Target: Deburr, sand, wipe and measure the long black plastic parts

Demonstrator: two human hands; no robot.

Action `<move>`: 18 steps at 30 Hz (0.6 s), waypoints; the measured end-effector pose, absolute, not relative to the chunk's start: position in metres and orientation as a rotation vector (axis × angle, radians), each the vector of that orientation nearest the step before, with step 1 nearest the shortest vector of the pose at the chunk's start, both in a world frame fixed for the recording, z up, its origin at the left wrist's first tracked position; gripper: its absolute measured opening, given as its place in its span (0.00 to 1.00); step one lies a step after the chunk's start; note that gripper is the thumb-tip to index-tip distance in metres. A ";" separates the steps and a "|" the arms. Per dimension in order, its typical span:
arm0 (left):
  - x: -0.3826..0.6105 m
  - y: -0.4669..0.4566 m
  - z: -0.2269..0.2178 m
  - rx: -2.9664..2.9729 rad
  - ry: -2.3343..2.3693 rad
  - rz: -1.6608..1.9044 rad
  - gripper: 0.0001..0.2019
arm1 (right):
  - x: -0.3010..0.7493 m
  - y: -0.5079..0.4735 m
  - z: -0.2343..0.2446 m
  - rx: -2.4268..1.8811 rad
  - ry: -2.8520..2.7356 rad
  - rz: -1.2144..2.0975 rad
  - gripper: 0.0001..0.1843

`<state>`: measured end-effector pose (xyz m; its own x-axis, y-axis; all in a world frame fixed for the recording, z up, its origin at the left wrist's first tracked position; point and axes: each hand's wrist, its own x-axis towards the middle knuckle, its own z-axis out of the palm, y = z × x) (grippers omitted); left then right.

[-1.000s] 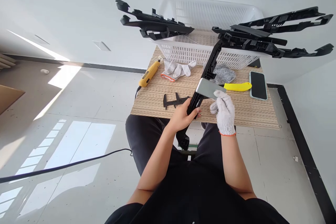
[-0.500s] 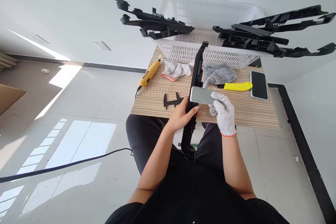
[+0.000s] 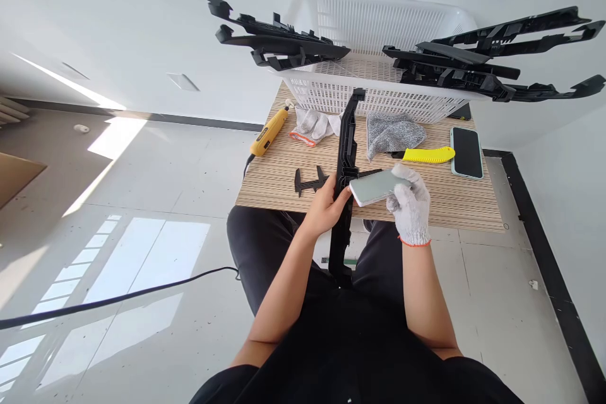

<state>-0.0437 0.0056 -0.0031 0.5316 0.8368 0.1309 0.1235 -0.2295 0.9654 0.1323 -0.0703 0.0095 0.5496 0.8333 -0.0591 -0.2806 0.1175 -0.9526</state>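
A: Looking through the head view, what's being worked on?
B: A long, narrow black part (image 3: 347, 145), ribbed, with a stubby block at its top end. It runs from over the table down between the knees.
A: And the fingers?
B: The bare left hand (image 3: 326, 208) is wrapped round its middle, thumb across it. The gloved right hand (image 3: 413, 208) pinches a flat slab (image 3: 376, 186), grey-green on top with a pale edge, between thumb and fingers.
A: Does the slab touch the part?
B: Can't tell; its end sits right by the left thumb.
A: Anything different from half a second ago?
B: The slab lay across the part then; now it's off to the right and tilted. The part's top end has shifted left.
A: What's around?
B: A striped wooden table (image 3: 464, 208) with a caliper (image 3: 310, 184), grey cloth (image 3: 395, 134), phone (image 3: 466, 153) and white basket (image 3: 322, 91) holding more black pieces (image 3: 303, 47). Pale walls, sunlit floor (image 3: 189, 177).
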 end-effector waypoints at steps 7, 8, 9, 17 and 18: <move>-0.042 0.002 0.001 1.484 0.700 0.834 0.16 | 0.130 -0.064 0.011 -1.206 -0.535 0.800 0.28; -0.042 0.002 0.000 1.477 0.693 0.852 0.15 | 0.129 -0.064 0.011 -1.216 -0.551 0.790 0.27; -0.042 0.003 -0.001 1.471 0.690 0.867 0.15 | 0.129 -0.063 0.010 -1.222 -0.556 0.772 0.25; -0.043 0.007 -0.003 1.411 0.653 0.800 0.21 | 0.140 -0.066 0.002 -1.133 -0.430 0.769 0.15; -0.043 0.007 -0.002 1.404 0.640 0.791 0.20 | 0.140 -0.067 0.001 -1.133 -0.471 0.822 0.15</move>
